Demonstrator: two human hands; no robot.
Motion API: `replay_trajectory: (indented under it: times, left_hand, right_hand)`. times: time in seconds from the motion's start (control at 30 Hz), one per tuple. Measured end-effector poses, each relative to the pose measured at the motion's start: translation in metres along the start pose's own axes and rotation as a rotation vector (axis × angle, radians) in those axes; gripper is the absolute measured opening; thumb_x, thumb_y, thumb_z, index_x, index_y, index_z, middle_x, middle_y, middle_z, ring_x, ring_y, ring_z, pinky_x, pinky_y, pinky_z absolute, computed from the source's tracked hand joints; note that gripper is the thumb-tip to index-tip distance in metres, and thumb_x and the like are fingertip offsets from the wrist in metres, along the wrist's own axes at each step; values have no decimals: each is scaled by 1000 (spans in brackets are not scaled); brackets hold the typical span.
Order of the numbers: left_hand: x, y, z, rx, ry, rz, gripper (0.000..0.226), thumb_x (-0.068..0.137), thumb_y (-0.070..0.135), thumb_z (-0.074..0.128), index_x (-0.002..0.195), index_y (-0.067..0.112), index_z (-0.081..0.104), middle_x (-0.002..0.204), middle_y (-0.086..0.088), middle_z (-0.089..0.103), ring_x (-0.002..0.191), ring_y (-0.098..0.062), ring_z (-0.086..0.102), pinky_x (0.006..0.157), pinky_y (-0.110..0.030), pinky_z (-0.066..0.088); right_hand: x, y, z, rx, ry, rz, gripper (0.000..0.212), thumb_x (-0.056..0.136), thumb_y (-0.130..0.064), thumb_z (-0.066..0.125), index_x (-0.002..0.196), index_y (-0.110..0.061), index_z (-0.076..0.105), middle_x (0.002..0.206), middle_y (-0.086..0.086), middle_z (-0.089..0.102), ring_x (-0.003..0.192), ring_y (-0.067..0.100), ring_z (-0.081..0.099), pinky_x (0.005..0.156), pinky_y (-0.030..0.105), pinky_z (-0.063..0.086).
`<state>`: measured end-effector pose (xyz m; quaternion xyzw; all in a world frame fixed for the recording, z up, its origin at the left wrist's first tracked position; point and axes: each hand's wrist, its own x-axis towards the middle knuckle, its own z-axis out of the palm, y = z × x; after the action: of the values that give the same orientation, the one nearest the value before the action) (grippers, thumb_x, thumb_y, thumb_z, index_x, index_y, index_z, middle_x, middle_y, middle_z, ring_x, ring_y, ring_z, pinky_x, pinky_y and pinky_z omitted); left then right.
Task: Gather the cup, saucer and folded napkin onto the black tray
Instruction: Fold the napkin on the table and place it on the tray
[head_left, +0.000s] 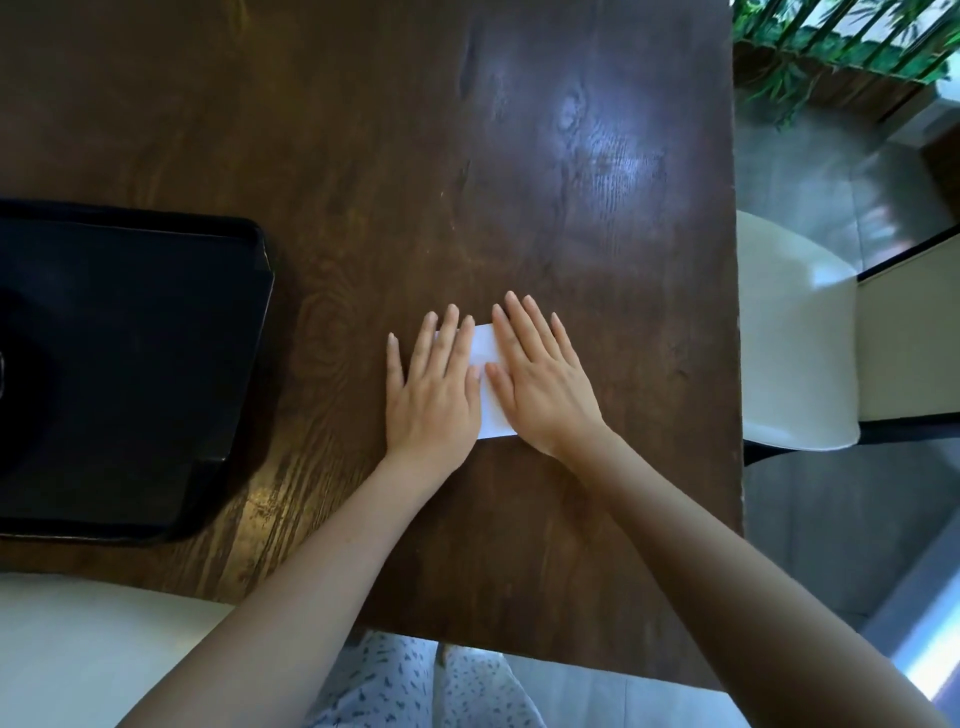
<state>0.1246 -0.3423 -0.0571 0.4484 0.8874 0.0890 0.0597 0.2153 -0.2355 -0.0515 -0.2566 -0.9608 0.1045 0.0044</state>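
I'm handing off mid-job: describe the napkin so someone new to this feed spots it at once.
Start at the black tray on the left of the wooden table, then look right to the two flat hands. The napkin is the white strip showing between the left hand and right hand, the only white thing on the tabletop.

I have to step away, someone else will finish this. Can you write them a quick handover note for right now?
Left hand and right hand: both flat, palms down, pressing the white napkin on the wooden table; neither grips anything.
Black tray: at the table's left, partly out of frame; the visible part looks bare.
Cup and saucer: not in view.
Done: nothing visibly on the tray.
Left: move the napkin onto the tray, find cup and saucer, add them.
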Motion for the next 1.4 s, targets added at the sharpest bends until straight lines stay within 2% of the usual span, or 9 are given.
replay_trajectory:
  times: [0.37, 0.5, 0.63, 0.73, 0.87, 0.97, 1.13, 1.3, 1.4]
  left_hand:
    - [5, -7, -8, 131, -112, 85, 57, 98, 39, 17, 149, 16, 5, 159, -3, 12, 147, -20, 6, 116, -50, -1]
    - [19, -3, -28, 182, -121, 168, 44, 96, 31, 34, 133, 7, 39, 134, -14, 46, 124, -29, 41, 105, -40, 30]
    - [36, 8, -46, 87, -217, 119, 30, 94, 34, 40, 102, 6, 48, 107, -15, 57, 98, -34, 54, 74, -39, 40]
    - [45, 10, -49, -33, -372, 50, 35, 93, 45, 42, 95, 10, 42, 94, -10, 60, 77, -28, 54, 56, -34, 34]
    - [48, 11, -49, -207, -432, -17, 39, 90, 50, 47, 95, 12, 46, 97, -11, 57, 73, -22, 49, 53, -31, 31]
    - [46, 16, -56, -270, -448, -109, 45, 89, 49, 49, 107, 8, 50, 104, -11, 54, 81, -25, 53, 59, -31, 39]
    - [43, 24, -70, -498, -674, -228, 36, 93, 37, 46, 99, 3, 53, 79, -14, 51, 51, -20, 39, 45, -26, 30]
    - [34, 36, -87, -703, -527, -153, 25, 97, 34, 41, 103, 10, 46, 77, -4, 49, 56, -15, 43, 45, -25, 33]
    - [33, 48, -104, -778, -401, -82, 31, 97, 39, 39, 110, 11, 45, 86, -3, 52, 65, -14, 50, 45, -22, 36]
  right_hand:
    - [3, 15, -6, -65, -106, -122, 67, 97, -50, 16, 150, -14, -2, 161, 5, -7, 147, 16, -9, 121, 38, -4]
    - [-8, 14, -8, -47, 28, -17, 64, 97, -45, 29, 149, -12, 15, 160, 6, 14, 147, 19, 14, 121, 39, 8]
    - [-23, 12, -11, -192, 248, 190, 45, 88, -42, 40, 113, -8, 57, 112, 9, 62, 101, 29, 59, 86, 38, 46]
    - [-30, 12, -14, -316, 337, 249, 30, 82, -41, 52, 77, -12, 57, 73, 2, 57, 67, 23, 55, 60, 33, 45]
    - [-31, 12, -13, -320, 306, 255, 28, 83, -38, 53, 71, -13, 55, 67, 2, 55, 58, 20, 53, 55, 32, 43]
    - [-30, 13, -9, -185, 175, 218, 34, 94, -36, 35, 90, -8, 55, 87, 7, 56, 72, 24, 55, 66, 35, 44]
    - [-32, 15, -16, -3, 158, 279, 34, 96, -37, 39, 99, -5, 52, 98, 10, 54, 83, 26, 56, 72, 35, 45]
    - [-38, 16, -35, 473, 102, 599, 45, 95, -46, 39, 115, -7, 47, 115, 8, 54, 99, 25, 57, 83, 39, 52]
    - [-30, 18, -63, 953, -39, 747, 54, 95, -52, 31, 122, -8, 45, 118, 8, 58, 94, 24, 61, 74, 34, 53]
